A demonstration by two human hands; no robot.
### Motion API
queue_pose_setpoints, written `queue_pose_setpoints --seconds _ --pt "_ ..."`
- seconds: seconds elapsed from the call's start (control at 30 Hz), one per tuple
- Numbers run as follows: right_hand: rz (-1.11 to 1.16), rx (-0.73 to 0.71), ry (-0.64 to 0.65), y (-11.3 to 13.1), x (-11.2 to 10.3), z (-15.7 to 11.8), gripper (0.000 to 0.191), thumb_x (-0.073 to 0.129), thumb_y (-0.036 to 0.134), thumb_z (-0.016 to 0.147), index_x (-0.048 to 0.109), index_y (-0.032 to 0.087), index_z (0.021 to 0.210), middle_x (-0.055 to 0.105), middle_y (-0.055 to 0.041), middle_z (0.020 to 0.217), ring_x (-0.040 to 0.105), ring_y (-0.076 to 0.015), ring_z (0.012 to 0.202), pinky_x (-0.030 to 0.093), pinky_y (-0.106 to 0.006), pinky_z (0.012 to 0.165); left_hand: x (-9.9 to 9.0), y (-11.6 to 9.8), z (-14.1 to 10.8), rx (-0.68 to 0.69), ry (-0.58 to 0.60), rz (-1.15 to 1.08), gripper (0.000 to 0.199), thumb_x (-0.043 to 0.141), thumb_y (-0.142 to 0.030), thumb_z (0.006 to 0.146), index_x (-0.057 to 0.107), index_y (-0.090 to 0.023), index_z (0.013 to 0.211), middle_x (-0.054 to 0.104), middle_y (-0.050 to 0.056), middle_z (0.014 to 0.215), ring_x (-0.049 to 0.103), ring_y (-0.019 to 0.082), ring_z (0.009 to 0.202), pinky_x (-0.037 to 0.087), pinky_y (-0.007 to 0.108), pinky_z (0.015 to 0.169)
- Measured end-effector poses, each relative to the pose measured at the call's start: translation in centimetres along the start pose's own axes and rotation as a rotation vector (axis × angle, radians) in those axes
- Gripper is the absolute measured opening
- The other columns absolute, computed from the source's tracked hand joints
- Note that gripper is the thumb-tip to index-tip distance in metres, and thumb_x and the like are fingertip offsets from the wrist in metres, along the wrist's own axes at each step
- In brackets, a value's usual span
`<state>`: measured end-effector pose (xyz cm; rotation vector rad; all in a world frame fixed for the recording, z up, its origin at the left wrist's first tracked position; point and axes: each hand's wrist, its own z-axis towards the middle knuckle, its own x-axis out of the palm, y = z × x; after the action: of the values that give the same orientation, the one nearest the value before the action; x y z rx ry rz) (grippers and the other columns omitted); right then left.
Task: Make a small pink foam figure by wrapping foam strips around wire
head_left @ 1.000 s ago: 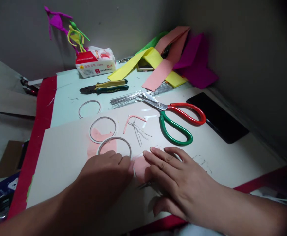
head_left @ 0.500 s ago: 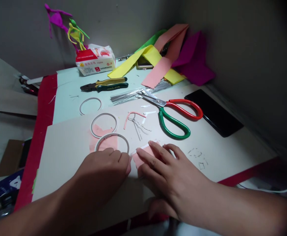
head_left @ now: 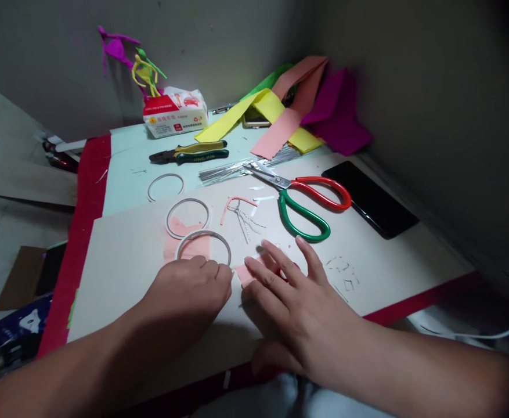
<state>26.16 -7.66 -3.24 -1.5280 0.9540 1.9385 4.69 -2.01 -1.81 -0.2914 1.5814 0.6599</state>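
Observation:
My left hand [head_left: 188, 284] is curled at the lower edge of a thin pale wire ring [head_left: 203, 248], and its fingertips touch the ring. Whatever may lie inside those fingers is hidden. My right hand [head_left: 293, 302] rests with spread fingers on a small piece of pink paper [head_left: 248, 274], which they partly cover. Pink paper [head_left: 193, 247] lies under the ring and a second ring [head_left: 188, 217] just beyond it. A third ring [head_left: 165, 187] sits farther back. Between my hands and the scissors lies a small twist of wire with a pink strip [head_left: 239, 215].
Large scissors with red and green handles [head_left: 306, 200] lie right of the wire twist, beside a black phone [head_left: 369, 198]. Behind them are a bundle of thin wires [head_left: 237, 171], pliers [head_left: 188, 154], a tissue pack [head_left: 176, 113] and coloured paper strips [head_left: 289, 110]. Walls close the back and right.
My right-hand fingers have spread apart and shifted on the pink piece, which now sits farther up the card. My left hand stays at the ring. The whole view has tilted slightly.

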Motion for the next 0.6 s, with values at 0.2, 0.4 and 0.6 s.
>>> queue_pose_setpoints --seconds 0.2,0.4,0.6 --pt "0.077 -0.102 0.022 -0.3 0.3 0.1 0.055 0.042 0.053 0.094 0.05 0.01 0.129 0.038 -0.0166 0.15 0.028 -0.033 0.141 0.008 -0.052 0.117 -0.2 0.1 0.1 0.022 0.019 0.006 0.018 0.051 -0.012 0.084 0.05 -0.02 0.068 0.057 0.002 0.058 0.058 0.021 0.053 0.029 0.031 0.045" --pt "0.089 -0.103 0.046 -0.4 1.0 0.6 0.056 0.041 0.054 0.094 0.05 0.011 0.128 0.041 -0.019 0.147 0.034 -0.0391 0.136 0.015 -0.066 0.109 0.0 0.3 0.3 0.02 0.05 -0.016 0.017 0.049 -0.014 0.086 0.051 -0.02 0.07 0.058 0.003 0.06 0.058 0.022 0.055 0.031 0.031 0.046" --pt "0.068 -0.102 0.013 -0.1 0.4 1.5 0.055 0.048 0.056 0.09 0.053 0.013 0.124 0.053 -0.0157 0.137 0.045 -0.0358 0.124 -0.002 -0.067 0.109 -0.1 0.7 0.6 0.034 0.083 -0.04 0.017 0.051 -0.016 0.086 0.053 -0.019 0.07 0.06 0.003 0.061 0.059 0.021 0.054 0.033 0.03 0.045"
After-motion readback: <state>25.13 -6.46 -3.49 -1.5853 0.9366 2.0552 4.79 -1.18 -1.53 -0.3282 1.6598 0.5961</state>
